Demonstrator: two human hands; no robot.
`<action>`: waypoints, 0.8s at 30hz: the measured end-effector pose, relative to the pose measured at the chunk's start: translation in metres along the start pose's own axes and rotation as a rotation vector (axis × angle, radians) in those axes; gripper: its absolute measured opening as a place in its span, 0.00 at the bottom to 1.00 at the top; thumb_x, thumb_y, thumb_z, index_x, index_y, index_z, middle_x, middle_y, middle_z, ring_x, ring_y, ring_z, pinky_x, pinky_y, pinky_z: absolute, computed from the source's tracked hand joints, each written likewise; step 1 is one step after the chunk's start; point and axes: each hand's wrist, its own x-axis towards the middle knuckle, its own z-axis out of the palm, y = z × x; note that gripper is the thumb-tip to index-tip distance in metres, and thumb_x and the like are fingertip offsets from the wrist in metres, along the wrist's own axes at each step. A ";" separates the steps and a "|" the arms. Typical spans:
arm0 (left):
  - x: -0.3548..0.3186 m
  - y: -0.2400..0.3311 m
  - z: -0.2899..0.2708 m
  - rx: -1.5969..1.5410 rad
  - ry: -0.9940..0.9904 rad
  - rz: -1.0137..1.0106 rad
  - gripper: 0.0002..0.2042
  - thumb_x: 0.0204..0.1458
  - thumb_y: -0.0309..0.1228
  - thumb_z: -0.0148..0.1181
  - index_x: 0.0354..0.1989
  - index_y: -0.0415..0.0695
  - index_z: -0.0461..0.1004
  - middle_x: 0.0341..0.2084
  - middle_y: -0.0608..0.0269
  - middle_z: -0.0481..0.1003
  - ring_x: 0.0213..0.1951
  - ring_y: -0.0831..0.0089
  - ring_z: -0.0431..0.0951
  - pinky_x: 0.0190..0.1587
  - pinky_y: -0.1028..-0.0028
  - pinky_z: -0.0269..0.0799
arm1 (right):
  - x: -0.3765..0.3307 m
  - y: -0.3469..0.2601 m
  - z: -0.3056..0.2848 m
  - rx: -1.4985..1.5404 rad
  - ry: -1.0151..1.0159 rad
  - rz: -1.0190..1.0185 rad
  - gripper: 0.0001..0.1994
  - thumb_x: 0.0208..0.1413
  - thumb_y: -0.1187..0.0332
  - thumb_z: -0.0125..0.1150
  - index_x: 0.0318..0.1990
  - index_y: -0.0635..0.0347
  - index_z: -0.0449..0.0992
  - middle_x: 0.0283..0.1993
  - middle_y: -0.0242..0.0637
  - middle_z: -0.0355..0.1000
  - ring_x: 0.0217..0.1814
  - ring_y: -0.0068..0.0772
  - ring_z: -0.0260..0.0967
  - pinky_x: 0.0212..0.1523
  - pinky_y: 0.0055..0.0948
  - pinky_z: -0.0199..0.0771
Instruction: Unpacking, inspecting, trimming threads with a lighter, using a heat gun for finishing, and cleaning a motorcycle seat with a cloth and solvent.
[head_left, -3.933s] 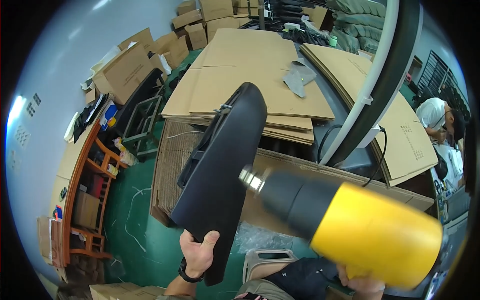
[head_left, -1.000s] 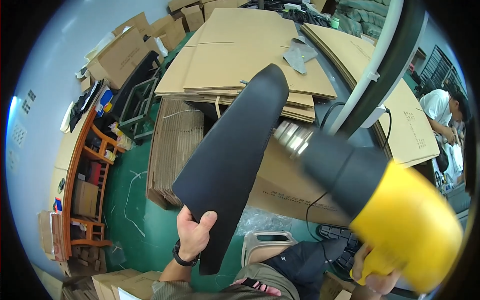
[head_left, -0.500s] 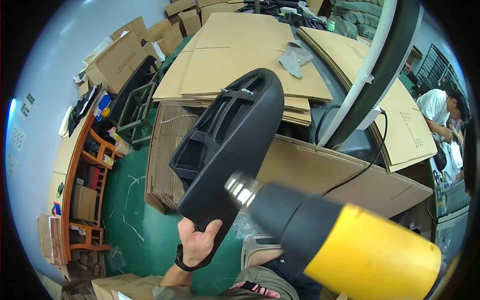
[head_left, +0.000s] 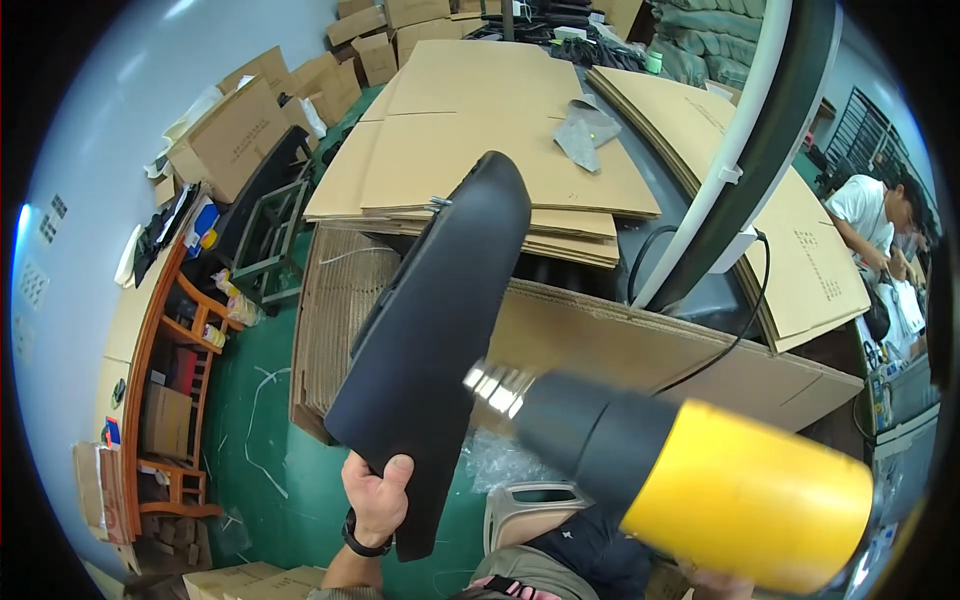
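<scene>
My left hand [head_left: 378, 498], with a black watch on its wrist, grips the lower end of a long black moulded shell [head_left: 432, 335]. The thumb lies across its surface. The shell tilts upward, smooth outer side toward me, and metal studs poke out near its top left edge. To its right is a yellow and black heat gun [head_left: 690, 470], its metal nozzle close to the shell's right edge. Only a bit of my right hand [head_left: 718, 582] shows under the heat gun's body, closed around it; most of its fingers are hidden.
Flat cardboard sheets [head_left: 480, 150] lie stacked on the table ahead, with a grey scrap [head_left: 585, 135] on top. A slanted post [head_left: 745, 150] and black cable [head_left: 740, 330] stand right. A beige plastic stool [head_left: 535, 505] is below. Another person [head_left: 865, 215] works at far right.
My left hand has turned the shell, so its hollow ribbed inside has gone out of sight and the smooth outside faces me. The heat gun has shifted only slightly.
</scene>
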 end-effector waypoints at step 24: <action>0.024 -0.059 -0.072 -1.173 0.053 -0.457 0.36 0.62 0.61 0.36 0.66 0.44 0.60 0.62 0.51 0.66 0.60 0.53 0.69 0.61 0.51 0.66 | 0.064 0.058 0.229 -1.047 -0.988 -0.736 0.36 0.45 0.70 0.56 0.65 0.66 0.55 0.58 0.45 0.64 0.57 0.35 0.64 0.57 0.29 0.64</action>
